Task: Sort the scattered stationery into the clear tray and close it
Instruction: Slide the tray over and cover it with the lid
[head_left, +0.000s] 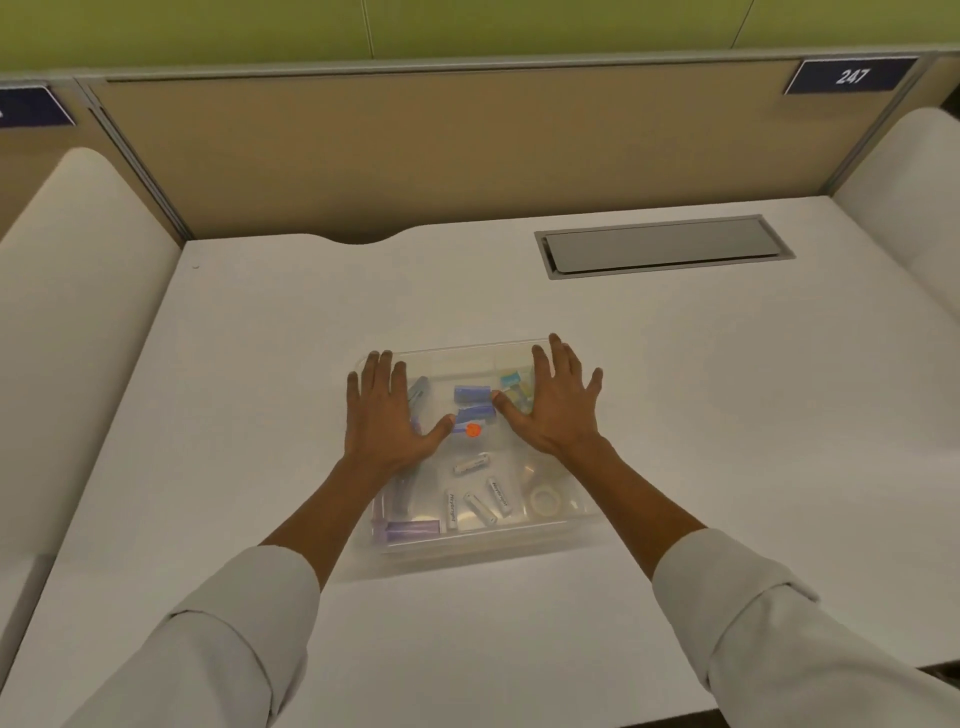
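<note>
A clear plastic tray (587, 525) sits in the middle of the white desk with a clear lid (457, 358) lying on top of it. Through the lid I see blue and purple tubes (471, 393), an orange-capped item (472, 430), several white sticks (480, 506), a tape roll (545, 500) and small coloured pieces (514, 382). My left hand (384, 410) lies flat on the lid's far left part, fingers spread. My right hand (558, 402) lies flat on the far right part, fingers spread. Neither hand grips anything.
A grey metal cable hatch (665, 247) is set into the desk (260, 389) at the back right. A tan partition (441, 156) rises behind the desk, with a number plate (851, 76) at its top right. Rounded white dividers (78, 291) flank both sides.
</note>
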